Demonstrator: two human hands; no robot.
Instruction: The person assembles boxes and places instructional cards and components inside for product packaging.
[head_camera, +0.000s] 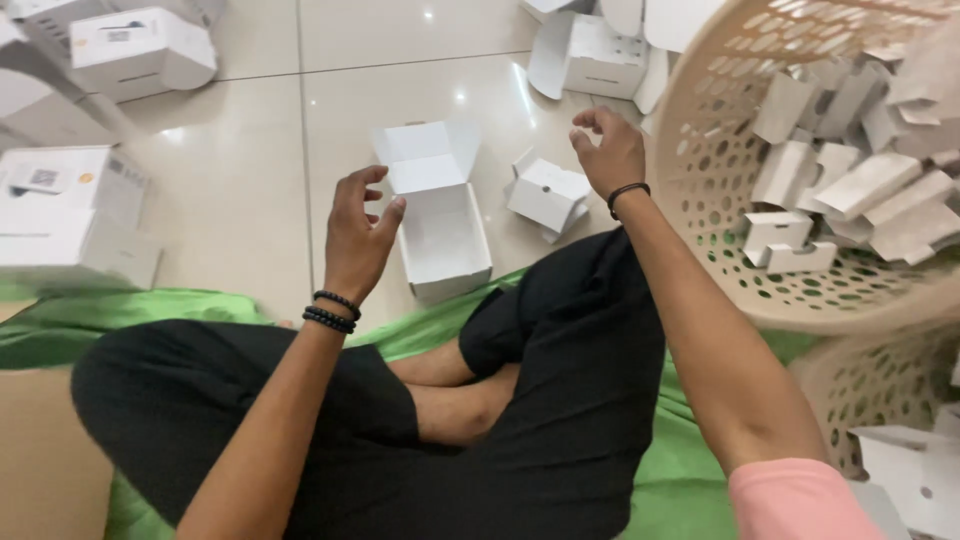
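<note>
I sit cross-legged on a green cloth. My left hand hovers empty, fingers spread, just left of an open white cardboard box lying on the tiled floor with its flaps up. My right hand is raised empty, fingers loosely curled, above and to the right of a small folded white box. It is close to the rim of a beige perforated basket. Black bead bracelets sit on my left wrist, and a black band on my right.
The beige basket holds several folded white cardboard inserts. A second basket sits below it at right. Closed white boxes are stacked at the upper left and left edge; more flat white boxes lie at the top centre.
</note>
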